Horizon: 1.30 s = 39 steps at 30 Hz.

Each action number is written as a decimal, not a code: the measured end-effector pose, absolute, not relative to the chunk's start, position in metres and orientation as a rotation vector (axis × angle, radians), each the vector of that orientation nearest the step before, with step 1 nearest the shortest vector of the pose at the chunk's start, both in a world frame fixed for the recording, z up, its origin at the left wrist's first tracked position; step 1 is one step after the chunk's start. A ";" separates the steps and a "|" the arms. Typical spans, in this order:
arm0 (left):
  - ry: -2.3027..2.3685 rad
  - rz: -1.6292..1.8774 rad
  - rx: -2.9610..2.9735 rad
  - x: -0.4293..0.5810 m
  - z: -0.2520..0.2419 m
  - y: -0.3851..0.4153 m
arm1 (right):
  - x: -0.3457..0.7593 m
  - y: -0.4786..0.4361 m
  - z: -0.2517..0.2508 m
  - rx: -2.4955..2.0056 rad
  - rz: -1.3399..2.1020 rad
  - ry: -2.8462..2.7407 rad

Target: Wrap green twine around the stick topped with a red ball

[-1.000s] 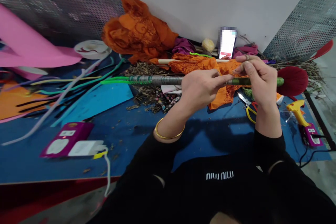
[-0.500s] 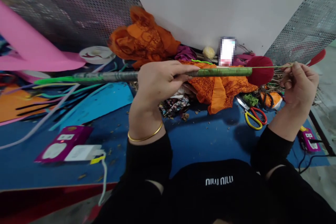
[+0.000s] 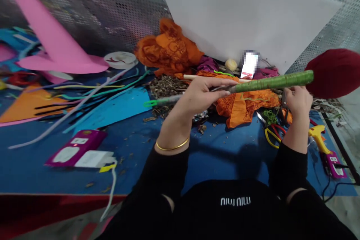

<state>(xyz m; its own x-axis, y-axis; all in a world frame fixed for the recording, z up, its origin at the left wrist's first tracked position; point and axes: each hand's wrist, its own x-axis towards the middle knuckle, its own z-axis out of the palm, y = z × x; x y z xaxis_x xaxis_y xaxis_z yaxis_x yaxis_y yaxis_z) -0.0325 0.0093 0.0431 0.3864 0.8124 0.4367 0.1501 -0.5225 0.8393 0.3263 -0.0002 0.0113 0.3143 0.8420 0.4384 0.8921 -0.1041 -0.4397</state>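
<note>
We see a long stick in the left hand, held above the surface and passing between the thumb and the other fingers, which are closed around it. To the right of these fingers, the stick is wrapped in green thread and rises a little; at that end there is a dark red ball. To their left, it goes down to a bright green tip. The right hand is just below the green end, near the ball. Its fingers are curled, but we cannot tell whether they pinch something.

Below the stick, between both hands, we find an orange cloth. Beside the right fingers, on their left, lie a small bundle of green yarn and, nearer to us, scissors with yellow and red handles. To the right of that wrist is a yellow glue gun. Beyond the left fingers, a phone leans by a white board. Farther to their left, we notice a blue sheet and a pink cone; nearer to us is a purple power socket.
</note>
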 end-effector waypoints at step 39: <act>1.284 1.100 1.977 0.022 0.027 -0.005 | 0.157 -0.068 0.034 -0.845 0.732 -1.000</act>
